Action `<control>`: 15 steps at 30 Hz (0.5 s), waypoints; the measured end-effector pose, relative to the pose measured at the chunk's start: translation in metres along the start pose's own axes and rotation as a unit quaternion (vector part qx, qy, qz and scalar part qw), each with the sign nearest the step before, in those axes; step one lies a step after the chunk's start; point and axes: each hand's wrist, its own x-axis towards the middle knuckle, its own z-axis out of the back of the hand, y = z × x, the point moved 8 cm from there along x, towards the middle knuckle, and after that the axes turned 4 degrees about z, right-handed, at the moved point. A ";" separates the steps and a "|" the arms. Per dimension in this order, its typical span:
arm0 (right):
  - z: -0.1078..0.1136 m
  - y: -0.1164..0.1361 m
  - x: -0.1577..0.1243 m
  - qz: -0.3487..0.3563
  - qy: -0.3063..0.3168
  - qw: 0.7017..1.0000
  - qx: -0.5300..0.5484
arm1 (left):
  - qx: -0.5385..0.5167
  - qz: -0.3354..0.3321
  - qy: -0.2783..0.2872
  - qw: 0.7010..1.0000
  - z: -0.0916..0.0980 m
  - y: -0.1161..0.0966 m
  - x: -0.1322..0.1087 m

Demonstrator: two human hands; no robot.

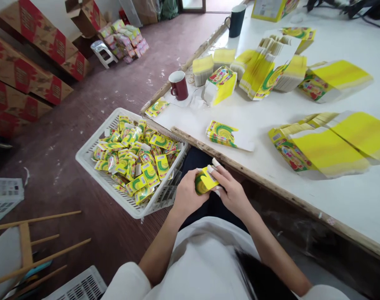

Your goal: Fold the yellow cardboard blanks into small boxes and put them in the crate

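Over my lap, both hands hold one small yellow-and-green carton (202, 181). My left hand (190, 192) grips its left side, with the fingers partly hidden behind it. White coverings wrap some fingertips of my right hand (229, 185), which presses on the carton's right end. Left of my hands is a white plastic basket (115, 199) heaped with small yellow cartons (149, 171). Just beyond my hands, a short stack of flat cartons (221, 134) lies on the white table (264, 162).
More stacks of flat yellow cartons (339, 137) lie along the table. A dark red mug (178, 85) and a dark mug (236, 21) stand near its wooden edge. Large cardboard boxes (36, 37), a white stool (104, 53) and an overturned wooden-legged chair (26, 246) are on the left.
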 end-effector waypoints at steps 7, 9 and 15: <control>0.001 0.007 0.008 0.026 0.156 0.987 0.002 | 0.028 -0.031 0.072 0.997 0.007 -0.005 0.005; 0.000 0.009 0.011 0.021 0.161 0.987 0.001 | 0.048 -0.043 0.074 0.995 0.005 -0.007 0.006; -0.016 0.009 0.017 -0.001 0.150 0.989 -0.017 | 0.077 -0.042 0.042 0.995 0.012 0.000 0.010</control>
